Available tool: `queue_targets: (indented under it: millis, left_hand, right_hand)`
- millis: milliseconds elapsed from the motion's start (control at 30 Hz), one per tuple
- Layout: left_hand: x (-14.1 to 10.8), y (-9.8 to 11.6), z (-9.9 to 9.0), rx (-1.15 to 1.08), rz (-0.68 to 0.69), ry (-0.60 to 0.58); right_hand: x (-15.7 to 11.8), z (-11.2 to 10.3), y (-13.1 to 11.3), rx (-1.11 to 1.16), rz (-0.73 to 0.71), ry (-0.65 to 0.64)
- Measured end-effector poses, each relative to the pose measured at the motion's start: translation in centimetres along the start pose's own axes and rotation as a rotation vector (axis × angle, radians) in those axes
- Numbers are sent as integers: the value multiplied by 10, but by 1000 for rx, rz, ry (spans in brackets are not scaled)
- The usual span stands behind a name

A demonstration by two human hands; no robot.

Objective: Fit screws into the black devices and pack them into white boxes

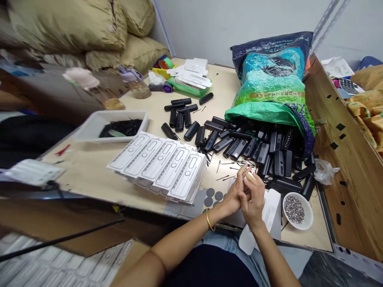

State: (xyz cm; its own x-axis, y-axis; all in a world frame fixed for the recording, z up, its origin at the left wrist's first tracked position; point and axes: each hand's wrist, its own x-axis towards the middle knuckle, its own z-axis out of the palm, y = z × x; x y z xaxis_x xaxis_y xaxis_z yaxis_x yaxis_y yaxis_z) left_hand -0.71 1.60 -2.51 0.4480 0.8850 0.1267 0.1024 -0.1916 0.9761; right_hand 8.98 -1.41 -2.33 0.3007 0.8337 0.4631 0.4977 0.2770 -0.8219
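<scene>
My left hand (235, 195) and my right hand (253, 197) are brought together above the front edge of the table. Fingers of both are bent and closed around one spot, where a small pale piece (250, 177) shows between the fingertips; its kind I cannot make out. Beneath and beside my right hand lies a white printed card (271, 207) with rounded ends. Just beyond the hands, thin black pins (226, 177) are scattered near a heap of black plastic cases (263, 153). Dark round discs (210, 192) lie left of my left hand.
A white bowl (308, 217) of small metal parts stands on the right. The heap spills from a green-blue bag (271, 79). Stacked white cards (158, 163) and a white tray (83, 129) of black pieces are on the left. A wooden panel (356, 167) borders the right.
</scene>
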Motion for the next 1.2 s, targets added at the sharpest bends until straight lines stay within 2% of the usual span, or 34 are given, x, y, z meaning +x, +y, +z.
queue_targets:
  millis: [67, 233, 300, 433, 533, 600, 633, 667, 700, 733, 800, 833, 867, 900, 967, 1000, 1033, 1067, 1133, 1200]
  left_hand:
    - [0, 4, 0, -31, -24, 8]
    - [2, 10, 0, 12, -75, 12]
    - [2, 7, 0, 42, -62, 0]
    - [3, 4, 6, 125, -13, 9]
    - [6, 23, 3, 207, -75, -15]
    - [8, 49, -16, 300, -109, -35]
    - [9, 63, -32, 421, -134, -8]
    - [9, 77, -52, 588, -138, 73]
    - [10, 89, -74, 762, -112, 201]
    - [9, 99, -97, 910, -106, 319]
    - [9, 109, -135, 1122, -174, 427]
    - [10, 110, -146, 1181, -179, 489]
    - [12, 107, -150, 1205, -153, 535]
    - [15, 102, -145, 1182, -112, 561]
    - [26, 86, -111, 1013, -28, 486]
    - [34, 74, -85, 870, -35, 358]
    - [43, 61, -55, 722, -68, 141]
    - [53, 47, -25, 672, -79, 31]
    - [73, 18, 30, 640, -103, -80]
    - [89, -8, 66, 649, -188, -108]
  right_hand:
    - [-3, 1, -6, 7, -31, -8]
    - [8, -8, -7, 90, 225, 53]
    - [7, -7, -4, 82, 169, 44]
    - [-6, 2, -2, 13, -52, 54]
    - [-8, -5, 0, 56, 36, -19]
    - [-6, -27, 5, 119, 179, -38]
    - [-5, -42, 10, 116, 248, -11]
    - [-4, -60, 16, 77, 314, 34]
    - [-5, -80, 24, -14, 357, 77]
    - [-6, -99, 34, -160, 375, 88]
    - [-11, -130, 54, -458, 419, -20]
    - [-14, -141, 65, -569, 446, -93]
    - [-18, -148, 75, -648, 459, -171]
    - [-22, -151, 84, -707, 462, -234]
    - [-29, -151, 98, -765, 441, -288]
    - [-32, -149, 103, -768, 426, -280]
    - [-34, -147, 106, -755, 415, -261]
    - [-36, -145, 109, -724, 409, -238]
    - [-39, -145, 111, -620, 407, -181]
    - [-40, -147, 109, -486, 423, -86]
